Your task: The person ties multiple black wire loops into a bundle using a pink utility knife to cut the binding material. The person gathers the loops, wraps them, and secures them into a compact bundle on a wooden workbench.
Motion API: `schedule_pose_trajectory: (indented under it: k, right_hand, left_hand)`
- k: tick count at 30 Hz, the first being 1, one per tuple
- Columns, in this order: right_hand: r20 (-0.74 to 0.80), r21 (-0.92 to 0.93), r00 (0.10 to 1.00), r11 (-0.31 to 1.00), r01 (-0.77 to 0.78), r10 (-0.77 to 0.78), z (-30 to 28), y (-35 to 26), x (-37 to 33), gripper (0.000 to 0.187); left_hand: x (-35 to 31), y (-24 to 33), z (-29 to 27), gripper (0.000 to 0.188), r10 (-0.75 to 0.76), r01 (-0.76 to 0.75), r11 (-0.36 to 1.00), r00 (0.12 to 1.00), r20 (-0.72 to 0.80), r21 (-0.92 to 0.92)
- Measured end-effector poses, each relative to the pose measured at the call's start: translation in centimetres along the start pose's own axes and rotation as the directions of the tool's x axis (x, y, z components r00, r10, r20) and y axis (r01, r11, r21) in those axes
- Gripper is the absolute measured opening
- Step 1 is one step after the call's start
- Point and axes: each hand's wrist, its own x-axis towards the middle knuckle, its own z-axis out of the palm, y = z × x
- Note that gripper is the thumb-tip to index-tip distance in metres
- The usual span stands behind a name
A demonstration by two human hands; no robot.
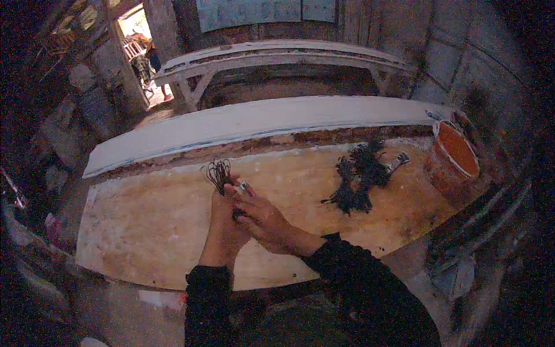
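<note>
- The left hand (pixel 222 222) was closed around the lower end of a small bundle of dark wiry strands (pixel 219 172), whose loose tips fanned upward above the fingers.
- The right hand (pixel 263 220) lay across the left from the right side, its fingers curled shut over the same bundle, just below the fan of tips.
- A small pale, shiny piece (pixel 244 187) showed at the right fingertips; what it was could not be told.
- Both hands were pressed together above the middle of a worn wooden board (pixel 144 225), yellowish and stained, which served as the work surface.
- Both forearms came up from the lower edge in black sleeves (pixel 358 277).
- Well to the right on the board lay a larger heap of dark fibres (pixel 358 176), apart from the hands.
- Just beside that heap, at its upper right, rested a small pale tool (pixel 399 160).
- Farther right stood a round container with orange contents (pixel 457 149) at the board's end.
- Behind the board ran a long white-painted plank (pixel 260 121), and beyond it a pale wooden bench (pixel 277 55).
- At the upper left a bright doorway (pixel 139 40) opened outward.
</note>
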Motion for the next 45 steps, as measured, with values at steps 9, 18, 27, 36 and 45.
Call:
schedule_pose_trajectory:
  k: [9,18,27,36,45]
  right_hand:
    - [0.201,-0.1,0.98,0.995,0.019,0.002,-2.5,-0.5,0.8,0.021]
    - [-0.337,-0.544,0.864,0.671,-0.503,0.374,-14.6,4.9,-5.2,0.026]
    - [-0.265,-0.757,0.801,0.399,-0.517,0.536,-14.2,5.3,-7.7,0.031]
    - [-0.024,0.37,0.873,0.816,-0.444,0.486,-9.7,0.7,-1.1,0.021]
    - [-0.011,0.51,0.891,0.769,-0.385,0.453,-4.0,1.1,1.2,0.031]
  left_hand:
    - [1.6,0.3,-0.4,0.024,-0.079,0.065,0.993,0.986,-0.146,-0.093]
    - [5.3,-0.1,-5.4,0.024,-0.062,0.055,0.969,0.998,-0.021,-0.241]
    - [5.6,-1.3,-6.3,0.028,-0.08,0.104,0.968,0.991,0.111,-0.227]
    - [-0.6,-0.1,-1.2,0.021,-0.079,0.077,0.997,0.962,0.262,0.018]
    - [0.6,-0.8,-0.3,0.035,-0.227,0.264,0.961,0.923,0.311,-0.081]
